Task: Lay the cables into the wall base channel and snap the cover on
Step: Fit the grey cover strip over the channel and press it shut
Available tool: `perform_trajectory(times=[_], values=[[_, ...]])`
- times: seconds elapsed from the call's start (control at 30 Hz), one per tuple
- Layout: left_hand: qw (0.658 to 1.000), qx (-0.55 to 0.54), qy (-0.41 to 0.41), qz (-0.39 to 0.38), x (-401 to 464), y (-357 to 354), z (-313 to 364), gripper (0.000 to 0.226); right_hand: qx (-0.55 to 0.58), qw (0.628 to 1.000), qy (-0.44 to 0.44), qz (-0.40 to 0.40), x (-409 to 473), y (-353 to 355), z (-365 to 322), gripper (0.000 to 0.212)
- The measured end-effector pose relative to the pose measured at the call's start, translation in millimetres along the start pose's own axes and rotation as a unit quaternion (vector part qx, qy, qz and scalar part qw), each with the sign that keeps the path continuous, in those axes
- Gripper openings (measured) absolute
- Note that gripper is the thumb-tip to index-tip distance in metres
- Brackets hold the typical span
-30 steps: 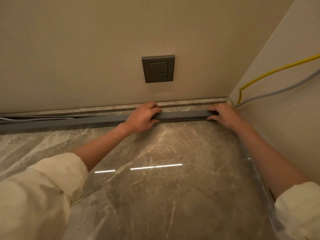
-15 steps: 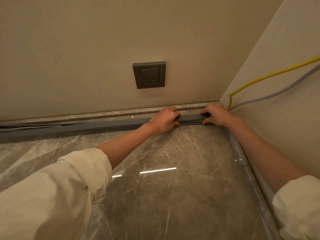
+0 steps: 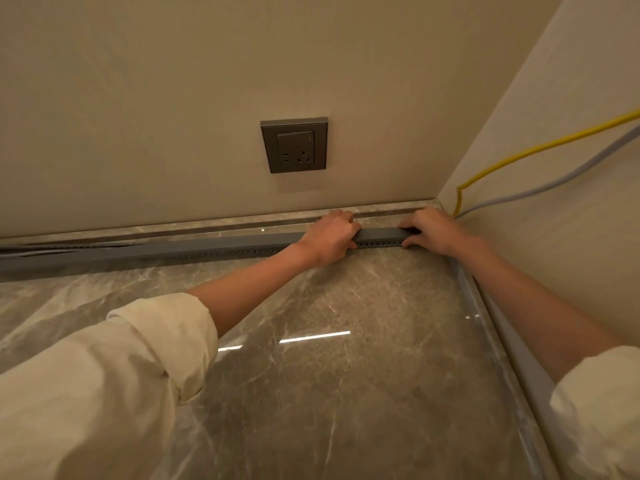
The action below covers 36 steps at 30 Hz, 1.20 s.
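A long grey slotted channel (image 3: 207, 249) runs along the foot of the far wall on the marble floor. My left hand (image 3: 329, 237) grips its cover from above, a short way from the corner. My right hand (image 3: 431, 230) grips the cover's right end by the corner. A short stretch of cover (image 3: 379, 233) shows between the two hands. A yellow cable (image 3: 519, 155) and a grey cable (image 3: 540, 188) come down the right wall into the corner. At the far left, pale cables (image 3: 52, 249) lie behind the channel.
A grey wall socket (image 3: 294, 145) sits above the channel on the far wall. A marble skirting (image 3: 173, 230) lines the wall foot. Another grey strip (image 3: 512, 348) runs along the right wall's base. Glossy marble floor (image 3: 346, 375) lies between my arms.
My left hand has slid right along the cover toward the corner, closing the gap to my right hand. The view has shifted right and down slightly.
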<state>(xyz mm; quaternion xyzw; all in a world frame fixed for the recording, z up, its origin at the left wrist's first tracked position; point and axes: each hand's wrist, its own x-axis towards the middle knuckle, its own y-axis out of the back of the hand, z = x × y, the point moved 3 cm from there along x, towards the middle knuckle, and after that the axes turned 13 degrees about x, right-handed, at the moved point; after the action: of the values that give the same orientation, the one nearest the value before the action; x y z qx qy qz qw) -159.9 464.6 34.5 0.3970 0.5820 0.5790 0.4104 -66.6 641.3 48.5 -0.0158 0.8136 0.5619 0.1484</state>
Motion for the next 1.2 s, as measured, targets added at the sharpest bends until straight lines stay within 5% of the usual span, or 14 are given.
perform_trajectory(times=[0.47,0.73,0.87,1.2], values=[[0.996,-0.06,0.018,0.06,-4,-15,-4,0.031,-0.087,0.996,-0.017,0.033,-9,-17,-2,0.023],[0.992,0.107,-0.014,0.061,-2,-30,3,0.05,-0.097,0.993,-0.016,0.062,-13,-23,-2,0.025],[0.985,0.161,-0.028,0.045,9,-30,7,0.048,-0.072,0.994,-0.016,0.083,-16,-27,1,0.026],[0.996,0.051,-0.071,0.021,15,-18,2,0.036,0.082,0.985,-0.001,0.155,-28,-29,15,0.039]])
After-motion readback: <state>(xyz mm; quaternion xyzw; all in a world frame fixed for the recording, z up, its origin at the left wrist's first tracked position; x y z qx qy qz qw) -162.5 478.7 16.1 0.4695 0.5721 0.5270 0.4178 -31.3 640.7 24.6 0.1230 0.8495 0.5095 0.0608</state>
